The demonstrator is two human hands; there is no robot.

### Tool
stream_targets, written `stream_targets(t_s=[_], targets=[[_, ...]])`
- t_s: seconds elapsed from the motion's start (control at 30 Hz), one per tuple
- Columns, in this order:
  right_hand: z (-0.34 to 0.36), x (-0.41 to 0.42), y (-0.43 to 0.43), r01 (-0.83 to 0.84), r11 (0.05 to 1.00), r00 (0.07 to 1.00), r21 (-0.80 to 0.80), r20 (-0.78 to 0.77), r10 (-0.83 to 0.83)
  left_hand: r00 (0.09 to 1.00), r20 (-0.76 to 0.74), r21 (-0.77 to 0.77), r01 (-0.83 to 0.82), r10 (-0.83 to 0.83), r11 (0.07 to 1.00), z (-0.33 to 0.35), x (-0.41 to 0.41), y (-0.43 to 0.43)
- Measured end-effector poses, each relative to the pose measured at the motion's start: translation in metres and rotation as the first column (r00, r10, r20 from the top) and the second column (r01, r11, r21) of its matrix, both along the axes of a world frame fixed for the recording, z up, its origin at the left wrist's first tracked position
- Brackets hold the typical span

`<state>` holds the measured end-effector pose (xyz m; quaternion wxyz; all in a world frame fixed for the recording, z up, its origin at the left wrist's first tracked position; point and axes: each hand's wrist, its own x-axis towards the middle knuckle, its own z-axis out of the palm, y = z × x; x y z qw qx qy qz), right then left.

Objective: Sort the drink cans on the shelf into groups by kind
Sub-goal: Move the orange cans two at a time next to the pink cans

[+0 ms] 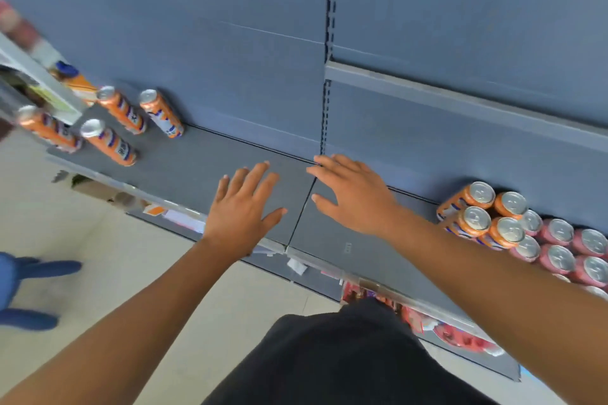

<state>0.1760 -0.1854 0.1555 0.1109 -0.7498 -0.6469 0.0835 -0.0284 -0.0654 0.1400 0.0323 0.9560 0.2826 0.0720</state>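
The grey shelf [184, 171] holds two lots of cans. At about 9 o'clock stand four slim orange cans [113, 141], spaced apart, upright on their bases, silver tops up, with blue and white markings. At about 4 o'clock a tight cluster of four more orange cans [480, 220] stands upright, touching a block of pink cans [559, 251] packed beside it. The left hand [243, 210] and right hand [353, 196] are spread flat over the shelf's middle, grasping nothing.
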Motion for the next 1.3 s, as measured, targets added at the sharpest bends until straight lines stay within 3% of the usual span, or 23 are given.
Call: stream_targets(t_s=[0.3,0.53,0.83,1.3], targets=[[0.011,-0.139,0.115,-0.13,0.991,0.988,0.016,-0.079,0.13,0.973,-0.008,0.026,-0.23,0.231,0.973,0.011,-0.16,0.057],[0.007,-0.199,0.185,-0.247,0.969,0.965,-0.009,-0.09,0.245,0.908,-0.029,0.004,-0.417,0.417,0.909,0.004,-0.234,0.082],[-0.014,-0.229,0.281,-0.302,0.952,0.939,-0.049,-0.186,0.288,0.849,-0.091,-0.027,-0.525,0.521,0.851,-0.003,-0.266,0.147],[-0.042,-0.219,0.475,-0.2,0.968,0.952,-0.154,-0.262,0.155,0.844,-0.148,-0.074,-0.529,0.515,0.845,-0.012,-0.267,0.374]])
